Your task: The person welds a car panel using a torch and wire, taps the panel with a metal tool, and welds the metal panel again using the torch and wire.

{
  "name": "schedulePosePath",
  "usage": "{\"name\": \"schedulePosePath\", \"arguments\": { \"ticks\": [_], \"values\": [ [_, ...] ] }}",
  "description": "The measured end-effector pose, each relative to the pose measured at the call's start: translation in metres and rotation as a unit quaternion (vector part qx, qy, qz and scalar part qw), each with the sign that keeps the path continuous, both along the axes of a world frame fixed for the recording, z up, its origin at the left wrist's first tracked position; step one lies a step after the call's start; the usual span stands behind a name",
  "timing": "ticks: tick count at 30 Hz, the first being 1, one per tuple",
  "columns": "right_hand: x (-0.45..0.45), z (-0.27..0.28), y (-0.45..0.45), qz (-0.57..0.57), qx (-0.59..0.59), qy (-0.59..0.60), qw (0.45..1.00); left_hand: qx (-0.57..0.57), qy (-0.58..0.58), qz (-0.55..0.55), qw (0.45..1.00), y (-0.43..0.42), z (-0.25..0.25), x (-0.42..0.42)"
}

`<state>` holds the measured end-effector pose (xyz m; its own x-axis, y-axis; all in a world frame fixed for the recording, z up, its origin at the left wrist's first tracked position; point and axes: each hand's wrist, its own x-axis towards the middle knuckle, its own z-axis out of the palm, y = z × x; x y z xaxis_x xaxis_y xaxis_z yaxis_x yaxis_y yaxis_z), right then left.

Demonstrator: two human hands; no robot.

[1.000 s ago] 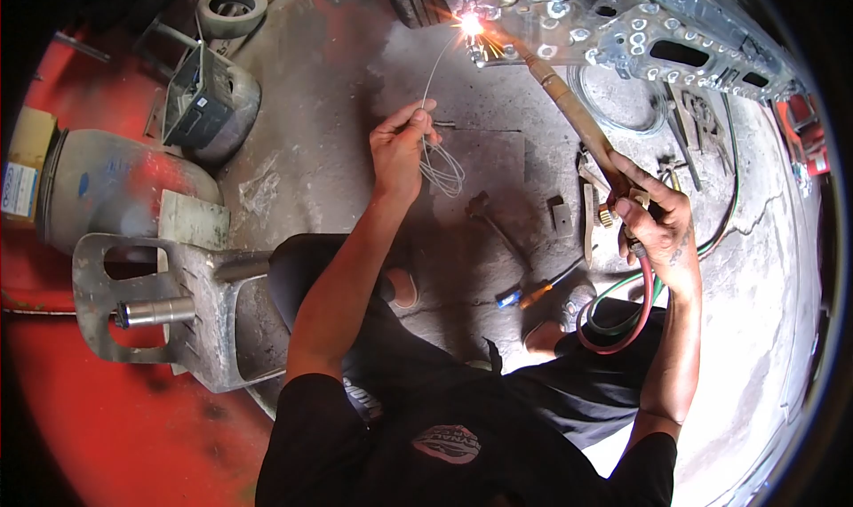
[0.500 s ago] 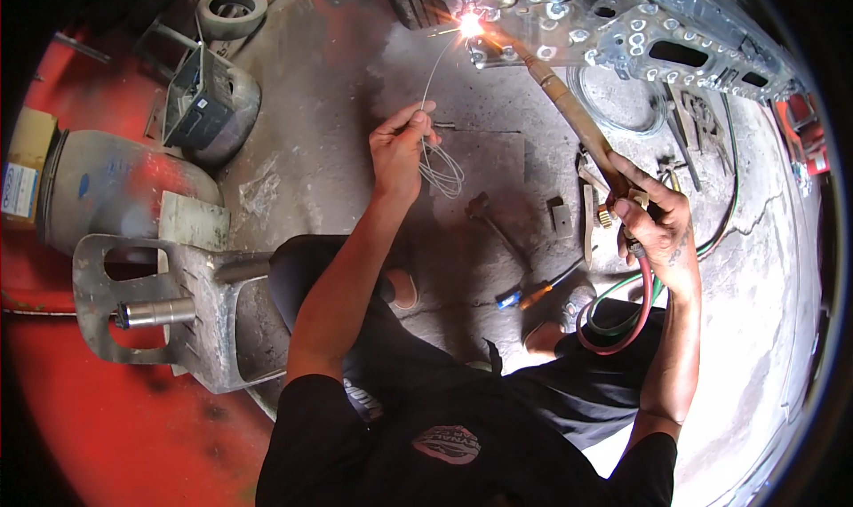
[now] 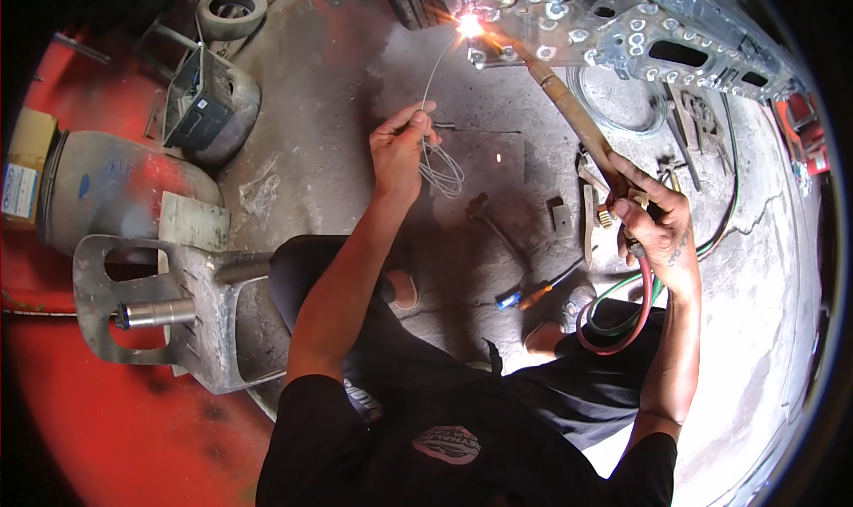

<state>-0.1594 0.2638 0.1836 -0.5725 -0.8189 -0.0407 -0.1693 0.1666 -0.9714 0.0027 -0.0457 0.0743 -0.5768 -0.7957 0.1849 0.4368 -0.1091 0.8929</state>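
Between the thumb and fingers of my left hand (image 3: 400, 151) is a thin filler wire (image 3: 442, 171), its spare length coiled below the palm. The wire's free end runs up to a bright flame at the edge of a metal car panel (image 3: 613, 27). My right hand (image 3: 656, 227) is wrapped round the handle of a welding torch (image 3: 569, 103), whose long neck slants up left to the same glowing spot. Red and green hoses (image 3: 641, 316) hang from the torch in a loop. Glare hides the torch tip and the wire's end.
A hammer (image 3: 502, 231) and a screwdriver (image 3: 538, 294) lie on the concrete floor near my feet. A wire coil (image 3: 622, 120) rests under the panel. To the left are a plastic stool (image 3: 204, 271), a grey tank (image 3: 124, 187), a black crate (image 3: 197, 103) and a tire (image 3: 231, 11).
Both hands, the wire and the torch stay almost where they were. The sparks at the flame differ slightly, and a small bright spot now shows over the floor below the panel.
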Motion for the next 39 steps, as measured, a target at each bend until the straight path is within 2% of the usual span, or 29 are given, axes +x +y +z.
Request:
{"name": "schedulePosePath", "arguments": {
  "ticks": [39],
  "values": [
    [-0.0001, -0.0027, -0.001, 0.001, -0.011, 0.0, 1.0, 0.005, -0.015, 0.004, 1.0, 0.0006, 0.0026, -0.0011]
  ]
}}
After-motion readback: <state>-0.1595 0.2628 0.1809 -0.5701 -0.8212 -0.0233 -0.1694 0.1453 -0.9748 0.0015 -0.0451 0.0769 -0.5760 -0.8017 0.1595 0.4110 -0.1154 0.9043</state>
